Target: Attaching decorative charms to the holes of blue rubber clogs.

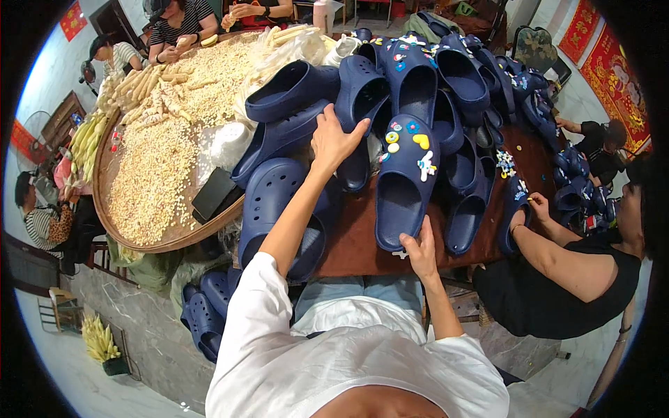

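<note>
My right hand [421,251] grips the heel rim of a navy blue clog [404,167], its thumb over the edge. That clog carries charms on its upper: a yellow heart [421,141], a blue flower, round pieces and a white figure [426,166]. My left hand [336,139] is stretched forward with thumb and forefinger apart. It lies over the pile of plain clogs, against a clog [279,143] on its left and just short of another clog [361,89]. Whether it bears on either is hard to see. Large plain clogs [272,202] lie under my left forearm.
Left stands a round tray [104,202] of corn kernels with a dark phone [217,194] on its edge. Charm-decorated clogs [463,76] cover the brown tabletop [348,240]. A co-worker's hands [533,212] work at a clog on the right. More people sit across the table.
</note>
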Demonstrator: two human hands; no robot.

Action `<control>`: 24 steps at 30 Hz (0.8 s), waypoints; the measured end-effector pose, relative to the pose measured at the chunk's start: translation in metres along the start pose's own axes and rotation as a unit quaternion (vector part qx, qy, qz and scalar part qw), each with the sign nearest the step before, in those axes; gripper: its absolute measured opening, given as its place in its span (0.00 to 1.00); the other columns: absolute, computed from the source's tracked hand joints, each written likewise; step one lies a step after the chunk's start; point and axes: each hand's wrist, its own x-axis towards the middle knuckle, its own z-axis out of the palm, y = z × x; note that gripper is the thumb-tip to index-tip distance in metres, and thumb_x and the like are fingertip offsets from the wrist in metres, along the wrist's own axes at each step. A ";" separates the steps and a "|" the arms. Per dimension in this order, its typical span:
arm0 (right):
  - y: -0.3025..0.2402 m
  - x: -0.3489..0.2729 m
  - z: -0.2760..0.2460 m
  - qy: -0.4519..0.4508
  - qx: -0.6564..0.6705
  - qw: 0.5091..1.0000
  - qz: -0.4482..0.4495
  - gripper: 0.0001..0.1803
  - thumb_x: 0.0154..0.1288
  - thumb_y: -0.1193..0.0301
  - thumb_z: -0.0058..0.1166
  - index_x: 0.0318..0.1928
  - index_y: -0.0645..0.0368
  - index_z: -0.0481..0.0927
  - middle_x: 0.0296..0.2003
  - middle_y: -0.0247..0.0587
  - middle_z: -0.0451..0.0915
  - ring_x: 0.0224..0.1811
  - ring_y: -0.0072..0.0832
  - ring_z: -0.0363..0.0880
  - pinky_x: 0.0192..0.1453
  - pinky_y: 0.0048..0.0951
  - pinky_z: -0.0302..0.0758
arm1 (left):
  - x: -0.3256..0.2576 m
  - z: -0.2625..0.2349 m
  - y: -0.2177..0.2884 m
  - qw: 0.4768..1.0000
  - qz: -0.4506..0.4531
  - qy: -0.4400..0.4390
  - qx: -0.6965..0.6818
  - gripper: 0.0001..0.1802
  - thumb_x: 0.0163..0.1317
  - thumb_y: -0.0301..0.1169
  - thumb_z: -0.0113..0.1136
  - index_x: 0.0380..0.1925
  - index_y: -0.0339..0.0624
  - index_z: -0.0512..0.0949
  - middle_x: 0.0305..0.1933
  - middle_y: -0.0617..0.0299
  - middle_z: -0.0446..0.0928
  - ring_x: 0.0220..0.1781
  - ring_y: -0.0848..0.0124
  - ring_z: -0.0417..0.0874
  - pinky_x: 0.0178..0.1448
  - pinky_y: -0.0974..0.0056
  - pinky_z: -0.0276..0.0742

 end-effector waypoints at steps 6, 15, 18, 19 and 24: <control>-0.006 -0.002 0.001 -0.003 -0.031 0.999 -0.035 0.32 0.63 0.70 0.56 0.63 0.69 0.60 0.56 0.49 0.70 0.58 0.32 0.69 0.65 0.33 0.66 | 0.014 0.023 -0.010 0.997 0.039 0.053 -0.040 0.42 0.56 0.45 0.63 0.65 0.33 0.60 0.57 0.31 0.70 0.53 0.35 0.77 0.57 0.44 0.74; -0.011 0.009 0.005 -0.005 -0.027 0.999 -0.023 0.26 0.65 0.69 0.55 0.59 0.68 0.64 0.52 0.48 0.72 0.54 0.30 0.72 0.62 0.31 0.69 | 0.011 0.000 0.005 0.989 0.052 0.122 -0.067 0.35 0.58 0.40 0.61 0.62 0.38 0.62 0.53 0.35 0.71 0.51 0.39 0.77 0.55 0.45 0.74; -0.013 0.014 0.010 0.005 -0.024 1.000 -0.018 0.25 0.66 0.69 0.55 0.58 0.68 0.64 0.52 0.47 0.73 0.54 0.30 0.72 0.62 0.31 0.69 | 0.010 -0.010 0.009 0.984 0.073 0.146 -0.068 0.33 0.58 0.40 0.61 0.61 0.39 0.63 0.53 0.36 0.71 0.50 0.40 0.77 0.55 0.46 0.74; -0.013 0.017 0.011 0.011 -0.020 1.000 -0.020 0.25 0.66 0.69 0.55 0.58 0.68 0.64 0.51 0.47 0.73 0.54 0.29 0.72 0.63 0.31 0.69 | 0.009 -0.014 0.013 0.982 0.066 0.157 -0.077 0.30 0.58 0.39 0.62 0.59 0.40 0.66 0.52 0.37 0.72 0.50 0.41 0.78 0.55 0.46 0.74; -0.017 0.035 0.027 0.018 -0.010 1.000 0.008 0.24 0.67 0.67 0.56 0.57 0.67 0.66 0.52 0.48 0.74 0.50 0.29 0.76 0.50 0.32 0.78 | 0.019 -0.027 -0.010 0.962 0.091 0.209 -0.150 0.24 0.64 0.38 0.59 0.56 0.37 0.68 0.41 0.48 0.74 0.25 0.63 0.82 0.26 0.60 0.79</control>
